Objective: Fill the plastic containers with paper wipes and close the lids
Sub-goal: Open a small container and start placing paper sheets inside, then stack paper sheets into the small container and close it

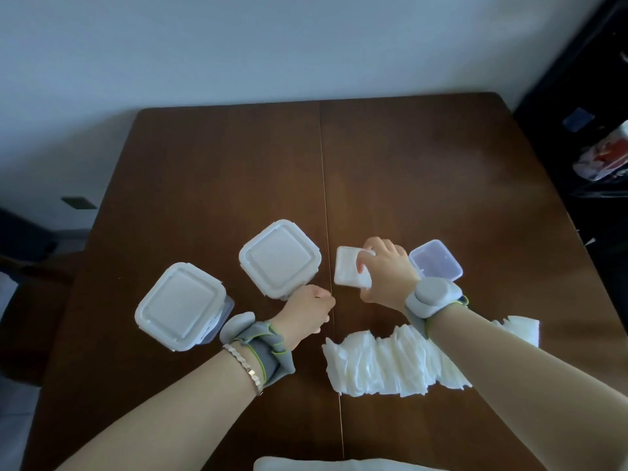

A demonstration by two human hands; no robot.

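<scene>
Head view: right hand [384, 270] grips small white lid [348, 266] mid-table [424, 164], just beside open container [436, 261]. Left hand [306, 312] is curled at the near corner of the centre lidded container [280, 258]; cannot tell if it grasps. Left lidded container [180, 305] sits nearby. Wipes stack [390, 363] lies toward the near edge.

I read this as home, dining corner: dark wooden table [407, 171] with centre seam by plain pale wall [272, 45], kitchen-type lidded plastic containers [280, 258] on it, dark shelving [584, 79] at right holding colourful packets [605, 158].
</scene>
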